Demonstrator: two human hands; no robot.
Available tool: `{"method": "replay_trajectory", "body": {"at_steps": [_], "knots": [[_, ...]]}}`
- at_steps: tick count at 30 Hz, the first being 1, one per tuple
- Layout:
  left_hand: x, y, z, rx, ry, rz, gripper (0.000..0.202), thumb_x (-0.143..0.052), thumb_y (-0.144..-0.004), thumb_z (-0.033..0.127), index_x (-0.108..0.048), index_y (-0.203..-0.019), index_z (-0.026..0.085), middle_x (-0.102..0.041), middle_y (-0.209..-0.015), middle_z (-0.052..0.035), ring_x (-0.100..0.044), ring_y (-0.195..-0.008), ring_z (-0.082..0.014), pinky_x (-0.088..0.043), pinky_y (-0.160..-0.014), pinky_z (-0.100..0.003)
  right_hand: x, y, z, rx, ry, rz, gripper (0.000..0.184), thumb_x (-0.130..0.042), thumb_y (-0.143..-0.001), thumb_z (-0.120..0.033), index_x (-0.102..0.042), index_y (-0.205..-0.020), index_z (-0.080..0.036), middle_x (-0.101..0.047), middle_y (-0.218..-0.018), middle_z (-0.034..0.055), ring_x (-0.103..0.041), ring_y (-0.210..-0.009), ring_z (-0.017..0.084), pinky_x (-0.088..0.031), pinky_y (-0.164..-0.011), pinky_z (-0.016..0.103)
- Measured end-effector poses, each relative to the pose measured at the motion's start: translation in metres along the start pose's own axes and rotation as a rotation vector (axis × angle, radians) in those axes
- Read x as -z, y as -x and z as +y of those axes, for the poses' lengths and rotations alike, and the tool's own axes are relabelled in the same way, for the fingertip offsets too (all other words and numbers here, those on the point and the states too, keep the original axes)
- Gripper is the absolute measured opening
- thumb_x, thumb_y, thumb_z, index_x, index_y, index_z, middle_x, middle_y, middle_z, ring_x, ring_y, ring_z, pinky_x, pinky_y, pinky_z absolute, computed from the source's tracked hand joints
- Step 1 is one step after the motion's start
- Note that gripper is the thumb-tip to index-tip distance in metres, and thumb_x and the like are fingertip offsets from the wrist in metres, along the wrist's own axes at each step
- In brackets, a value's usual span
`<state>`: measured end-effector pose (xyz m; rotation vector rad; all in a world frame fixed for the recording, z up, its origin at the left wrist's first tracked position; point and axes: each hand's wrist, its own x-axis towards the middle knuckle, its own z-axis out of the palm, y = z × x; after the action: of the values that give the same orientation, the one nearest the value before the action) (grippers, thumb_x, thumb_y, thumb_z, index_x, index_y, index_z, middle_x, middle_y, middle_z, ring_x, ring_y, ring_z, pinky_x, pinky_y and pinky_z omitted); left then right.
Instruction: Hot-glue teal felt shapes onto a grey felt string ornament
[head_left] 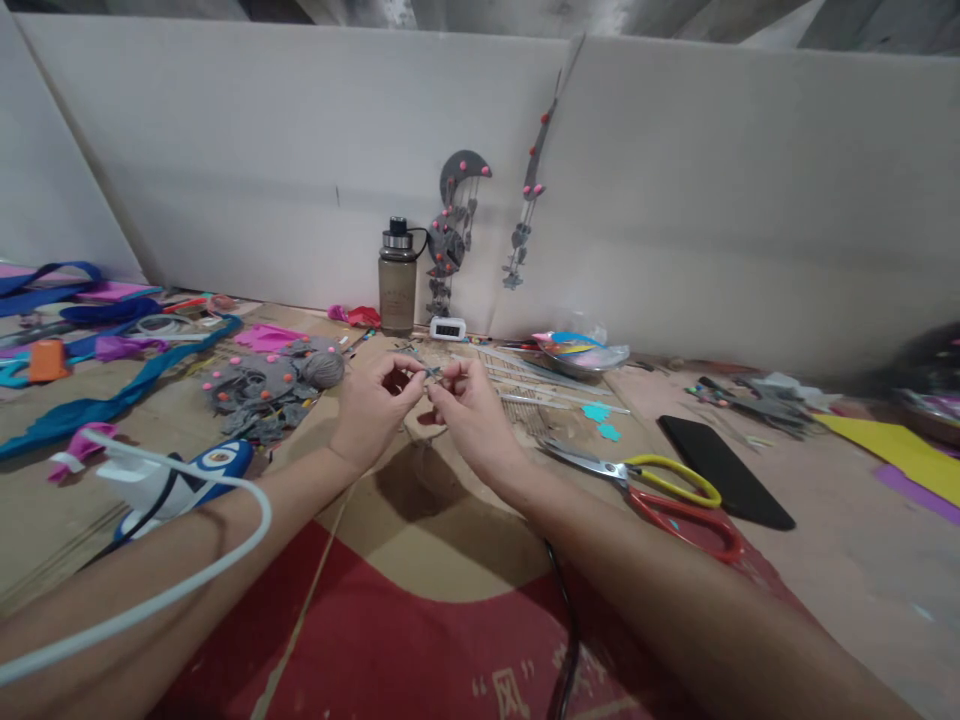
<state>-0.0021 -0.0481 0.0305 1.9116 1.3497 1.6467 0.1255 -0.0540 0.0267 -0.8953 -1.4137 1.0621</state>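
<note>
Nearest me, the tabletop (pixel 420 620) showed red-printed cardboard, and a white cable (pixel 172 592) lay draped across the left forearm. A little farther off, a glue gun (pixel 180 478) lay at the left and scissors (pixel 660 488) at the right, with a black phone (pixel 724 470) just beyond them.

In the middle, the left hand (pixel 371 405) and right hand (pixel 471 412) met fingertip to fingertip, raised above the tabletop. Each grip was closed in a pinch on a small grey piece (pixel 433 372) between them, too tiny for me to make out its shape. I judged that work this fine wanted light, even pressure from both thumbs, wrists steady and close together, and the piece held where the eye could check it.

Farther left lay grey scraps (pixel 251 400) and a ball of yarn (pixel 322 368). Against the far wall stood a bottle (pixel 397 280), beside a hanging grey ornament (pixel 454 225).
</note>
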Motion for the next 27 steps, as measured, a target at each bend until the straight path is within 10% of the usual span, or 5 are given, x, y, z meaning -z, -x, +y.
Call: {"method": "replay_trajectory", "body": {"at_steps": [27], "knots": [[-0.008,0.004,0.011,0.284,0.426,-0.207,0.026,-0.068,-0.072,0.033,-0.071,-0.091,0.016,-0.068,-0.076,-0.0058,-0.06,-0.062,-0.013,-0.048,-0.051,-0.022,0.023,-0.001,0.005,0.222,0.372,0.111,0.014,-0.047,-0.087,-0.031,-0.054,-0.083,-0.019,-0.059,-0.079,0.0023,-0.053,-0.072,0.015,-0.04,-0.068,0.029]]}}
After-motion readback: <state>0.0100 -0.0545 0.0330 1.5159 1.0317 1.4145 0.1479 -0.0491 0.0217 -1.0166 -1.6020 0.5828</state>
